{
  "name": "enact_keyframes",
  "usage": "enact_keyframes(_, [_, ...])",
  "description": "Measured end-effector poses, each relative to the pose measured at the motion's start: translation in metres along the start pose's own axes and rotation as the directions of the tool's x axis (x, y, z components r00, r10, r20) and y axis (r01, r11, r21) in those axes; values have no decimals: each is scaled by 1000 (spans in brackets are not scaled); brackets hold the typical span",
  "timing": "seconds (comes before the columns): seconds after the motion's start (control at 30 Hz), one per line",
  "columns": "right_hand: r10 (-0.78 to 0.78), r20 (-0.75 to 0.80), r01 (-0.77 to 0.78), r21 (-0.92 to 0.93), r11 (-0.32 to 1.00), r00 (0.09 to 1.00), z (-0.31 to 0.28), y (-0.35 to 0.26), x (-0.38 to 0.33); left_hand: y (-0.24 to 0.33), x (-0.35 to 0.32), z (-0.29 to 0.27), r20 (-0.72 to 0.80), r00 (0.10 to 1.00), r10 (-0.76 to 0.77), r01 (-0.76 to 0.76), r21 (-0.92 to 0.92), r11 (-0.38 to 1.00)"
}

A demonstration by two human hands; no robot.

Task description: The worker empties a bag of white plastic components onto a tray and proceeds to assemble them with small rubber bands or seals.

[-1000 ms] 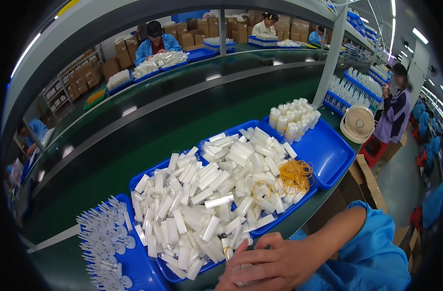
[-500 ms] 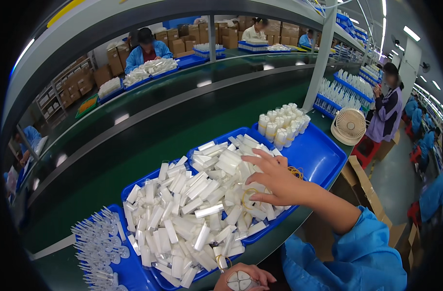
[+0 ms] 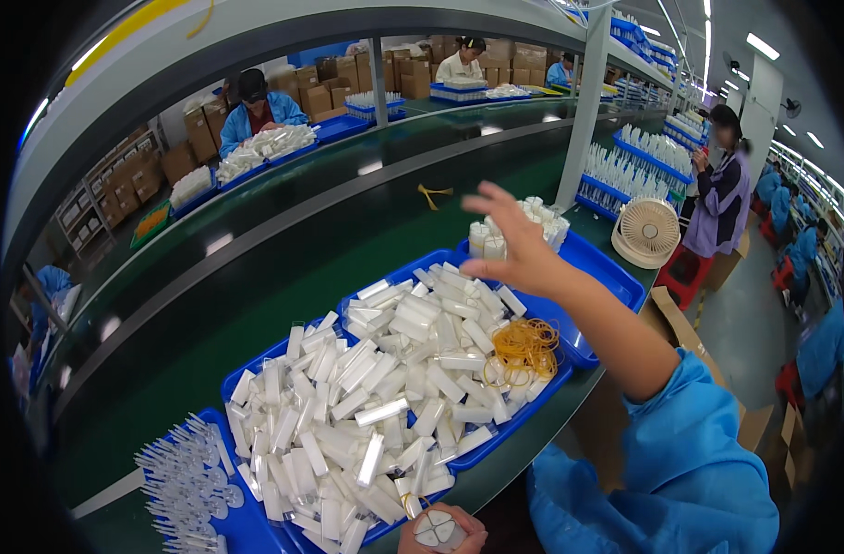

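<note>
At the lower edge my left hand is closed around a bundle of white pieces, its end showing wedge shapes; a yellow band loops beside it. My right hand is raised beyond the heap with fingers spread and nothing in them. Behind its fingers stand banded white bundles in a blue tray. A yellow rubber band shows against the green conveyor beyond the hand; whether it lies there or is in the air I cannot tell. A pile of yellow rubber bands rests on the heap of white clear-wrapped pieces.
Blue trays line the green conveyor. Clear pointed parts fill a tray at lower left. A beige fan and a metal post stand at right. Several people work across the conveyor and along the right.
My right hand has lifted from the rubber bands, forward and away, uncovering the pile. A single rubber band now shows over the conveyor. My left hand still grips the bundle; the view has shifted slightly.
</note>
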State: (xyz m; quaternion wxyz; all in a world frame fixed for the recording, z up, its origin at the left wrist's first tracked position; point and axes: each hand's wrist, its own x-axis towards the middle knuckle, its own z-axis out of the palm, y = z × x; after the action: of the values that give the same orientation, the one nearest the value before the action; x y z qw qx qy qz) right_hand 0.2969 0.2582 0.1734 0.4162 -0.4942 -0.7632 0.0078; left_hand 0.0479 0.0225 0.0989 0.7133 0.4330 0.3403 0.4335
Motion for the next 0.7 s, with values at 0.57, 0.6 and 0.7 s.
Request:
enact_keyframes(0.57, [-248,501,188,168,968,829,-15,-45,-61,2,12,5,-178,954,242,-256,-58,965])
enact_keyframes(0.6, [-286,516,174,256,951,808,-13,-57,-61,6,13,7,-225,943,244,-269,-85,959])
enact_keyframes(0.7, [-375,537,119,451,884,755,-9,-87,-74,13,16,11,-235,938,255,-301,-190,934])
